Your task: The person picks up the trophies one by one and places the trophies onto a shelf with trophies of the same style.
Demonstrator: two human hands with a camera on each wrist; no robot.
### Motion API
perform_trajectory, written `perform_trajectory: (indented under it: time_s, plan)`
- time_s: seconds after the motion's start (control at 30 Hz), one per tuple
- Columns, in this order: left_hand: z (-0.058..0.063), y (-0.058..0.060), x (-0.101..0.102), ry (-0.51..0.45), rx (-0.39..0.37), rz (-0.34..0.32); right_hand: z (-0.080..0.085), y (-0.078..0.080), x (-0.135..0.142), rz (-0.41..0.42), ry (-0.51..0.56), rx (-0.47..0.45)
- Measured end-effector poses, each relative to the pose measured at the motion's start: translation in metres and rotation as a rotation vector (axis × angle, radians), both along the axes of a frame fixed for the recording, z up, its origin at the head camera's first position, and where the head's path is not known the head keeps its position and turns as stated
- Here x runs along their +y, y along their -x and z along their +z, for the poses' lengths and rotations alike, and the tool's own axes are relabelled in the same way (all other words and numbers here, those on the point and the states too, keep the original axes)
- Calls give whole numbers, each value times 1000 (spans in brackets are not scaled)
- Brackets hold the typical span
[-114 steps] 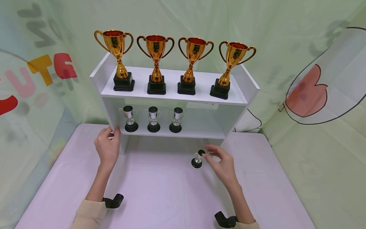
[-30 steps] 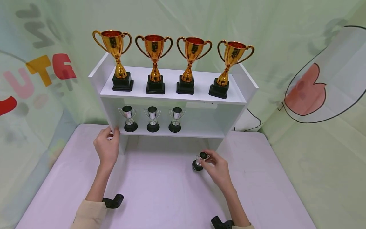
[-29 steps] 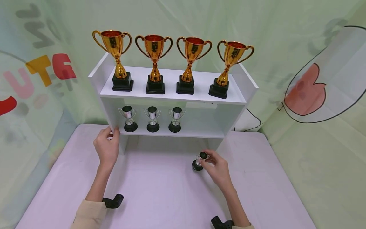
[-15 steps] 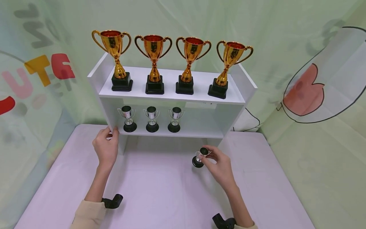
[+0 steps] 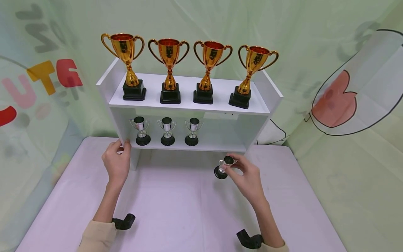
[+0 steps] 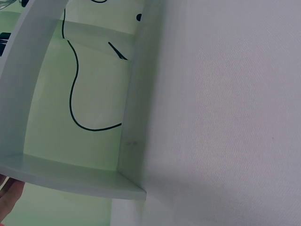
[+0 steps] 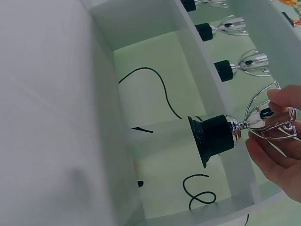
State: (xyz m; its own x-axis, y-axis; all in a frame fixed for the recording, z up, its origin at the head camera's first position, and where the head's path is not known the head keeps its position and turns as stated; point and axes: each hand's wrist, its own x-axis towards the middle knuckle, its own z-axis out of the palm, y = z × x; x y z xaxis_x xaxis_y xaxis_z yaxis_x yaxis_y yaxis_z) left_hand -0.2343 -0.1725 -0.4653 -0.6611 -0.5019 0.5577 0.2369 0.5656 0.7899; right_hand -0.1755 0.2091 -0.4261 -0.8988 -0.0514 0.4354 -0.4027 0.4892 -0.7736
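Observation:
My right hand [image 5: 248, 176] pinches a small silver trophy cup [image 5: 221, 168] by its bowl and handle, between thumb and fingers. The cup hangs above the table, just below the lower shelf's right end, slightly tilted. In the right wrist view its black base [image 7: 214, 139] points left, away from the hand [image 7: 282, 155]. My left hand [image 5: 117, 162] grips the lower left edge of the white shelf unit [image 5: 189, 149]; only a bit of its fingers [image 6: 10, 195] shows in the left wrist view. Three matching silver cups [image 5: 167, 130] stand on the lower shelf, left to middle.
Several large gold trophies [image 5: 169, 70] on black bases stand along the top shelf [image 5: 185, 79]. The rightmost gold trophy [image 5: 252, 75] is turned slightly. A white cloth covers the table [image 5: 176, 210]. A printed curtain [image 5: 330, 168] surrounds it, and a black cable [image 5: 280, 127] runs behind.
The right hand's hold on the silver cup has become fuller, and over the last second it has raised the cup up and slightly right, towards the shelf. The left hand stays at the shelf's edge.

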Motion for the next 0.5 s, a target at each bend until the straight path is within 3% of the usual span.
perform_trajectory:
  time_s: [0.5]
  plan:
    - [0,1,0,2,12,-4,31,5,2,9,-26,91]
